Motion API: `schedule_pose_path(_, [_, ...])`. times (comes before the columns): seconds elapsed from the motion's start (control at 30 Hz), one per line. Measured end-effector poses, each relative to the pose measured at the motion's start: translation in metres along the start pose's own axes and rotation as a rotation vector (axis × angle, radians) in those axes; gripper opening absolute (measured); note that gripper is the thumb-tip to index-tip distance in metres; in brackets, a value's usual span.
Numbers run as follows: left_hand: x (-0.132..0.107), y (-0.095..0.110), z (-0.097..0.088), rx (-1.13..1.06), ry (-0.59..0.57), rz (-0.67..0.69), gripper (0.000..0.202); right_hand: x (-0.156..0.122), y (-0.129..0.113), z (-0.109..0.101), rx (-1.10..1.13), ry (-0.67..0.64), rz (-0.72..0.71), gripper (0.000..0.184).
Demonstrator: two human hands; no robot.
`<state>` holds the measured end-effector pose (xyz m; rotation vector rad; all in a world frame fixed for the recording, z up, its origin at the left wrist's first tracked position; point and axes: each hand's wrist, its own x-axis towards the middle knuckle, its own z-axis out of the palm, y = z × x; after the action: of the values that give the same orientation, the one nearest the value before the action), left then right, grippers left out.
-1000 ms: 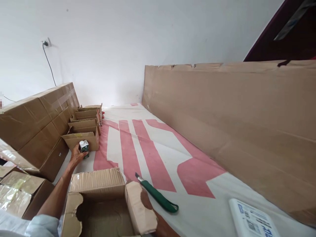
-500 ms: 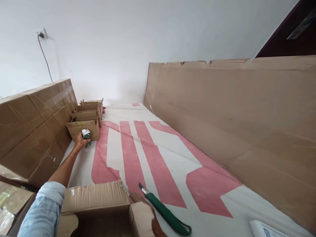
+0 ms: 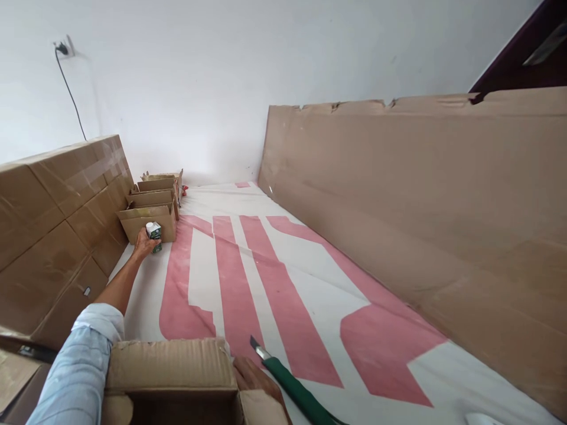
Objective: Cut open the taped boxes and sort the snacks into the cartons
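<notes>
My left hand (image 3: 142, 243) reaches far forward, its fingers closed around a small dark green carton (image 3: 156, 234) with a white top. The carton is upright in front of the nearest small cardboard box (image 3: 133, 225) in a row of open boxes. Close to me, an open cardboard box (image 3: 170, 366) shows its dark inside. My right hand (image 3: 259, 378) grips that box's right side, partly hidden by a flap. Just right of this hand lies a green utility knife (image 3: 292, 383), blade out and pointing away.
A wall of taped cartons (image 3: 53, 230) lines the left. On the right stands a long cardboard sheet (image 3: 398, 195). A pink-and-white sheet (image 3: 239, 271) covers the surface. A plug with a black cord (image 3: 66, 82) is on the wall. A white object (image 3: 481, 419) shows at the lower right edge.
The view has shifted slightly. More of my right hand now shows beside the near box. My left hand still holds the carton at the nearest small box.
</notes>
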<state>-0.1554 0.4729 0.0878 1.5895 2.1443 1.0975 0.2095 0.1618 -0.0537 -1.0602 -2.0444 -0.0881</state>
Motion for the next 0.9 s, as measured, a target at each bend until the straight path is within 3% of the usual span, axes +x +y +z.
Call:
schedule_pose_path(0.13, [0.006, 0.0, 0.003, 0.002, 0.003, -0.008, 0.048, 0.002, -0.002, -0.004, -0.113, -0.027, -0.034, 0.028])
schedule_pose_path(0.4, [0.02, 0.0, 0.006, -0.102, 0.022, -0.058, 0.052, -0.004, -0.006, -0.003, -0.071, -0.01, 0.022, 0.035])
schedule_pose_path(0.7, [0.01, -0.008, 0.005, -0.469, -0.015, -0.151, 0.057, 0.005, -0.005, -0.008, -0.046, -0.007, -0.01, 0.029])
schedule_pose_path(0.9, [0.004, -0.009, 0.017, -0.69, -0.056, -0.267, 0.049, 0.007, -0.004, -0.009, -0.079, 0.011, -0.041, 0.029])
